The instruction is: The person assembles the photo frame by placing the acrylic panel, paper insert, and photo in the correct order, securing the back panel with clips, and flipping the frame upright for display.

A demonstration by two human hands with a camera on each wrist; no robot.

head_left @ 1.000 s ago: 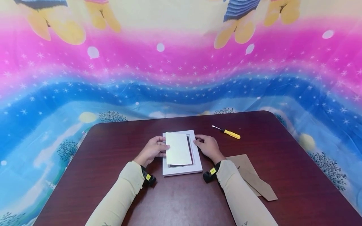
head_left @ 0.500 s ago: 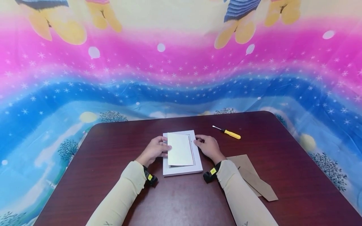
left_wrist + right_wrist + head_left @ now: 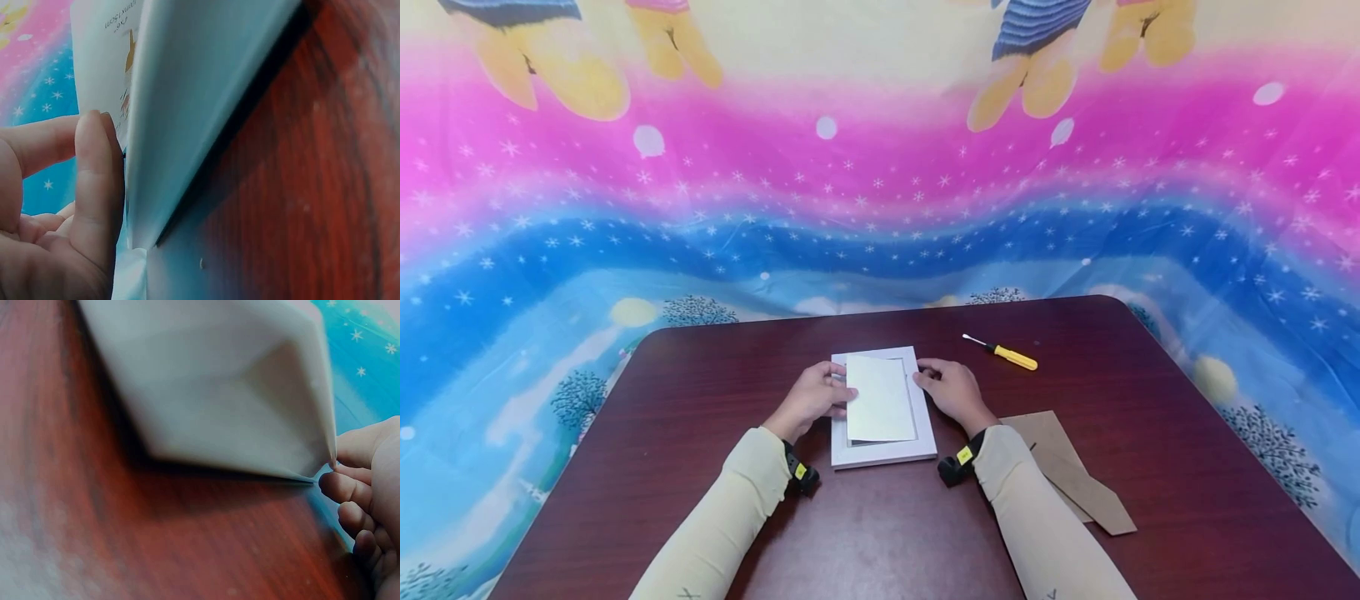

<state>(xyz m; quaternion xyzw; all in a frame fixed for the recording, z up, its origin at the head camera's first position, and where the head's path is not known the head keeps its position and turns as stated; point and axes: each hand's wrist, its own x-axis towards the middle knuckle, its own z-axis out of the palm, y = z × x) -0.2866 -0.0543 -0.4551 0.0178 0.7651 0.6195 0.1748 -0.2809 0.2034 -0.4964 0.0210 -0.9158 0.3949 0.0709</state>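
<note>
A white picture frame (image 3: 887, 456) lies on the dark red table, with a white sheet (image 3: 882, 400) over its recess, slightly tilted and raised along the left side. My left hand (image 3: 808, 398) pinches the sheet's left edge between thumb and fingers; printing shows on the underside of the sheet (image 3: 103, 62) in the left wrist view. At the frame's upper right edge, my right hand (image 3: 953, 390) grips the rim with thumb and fingertips. The right wrist view has the frame's side (image 3: 219, 394) beside the curled fingers of that hand (image 3: 375, 494).
A yellow-handled screwdriver (image 3: 1015, 357) lies at the back, right of the frame. The brown backing board with its stand leg (image 3: 1086, 483) is on the table (image 3: 700, 400) by the right forearm. Behind the table hangs a colourful printed cloth (image 3: 880, 167).
The left hand has shifted slightly right with the sheet, which now covers the dark strip seen earlier at the right of the recess. The right hand has stayed at the frame's edge.
</note>
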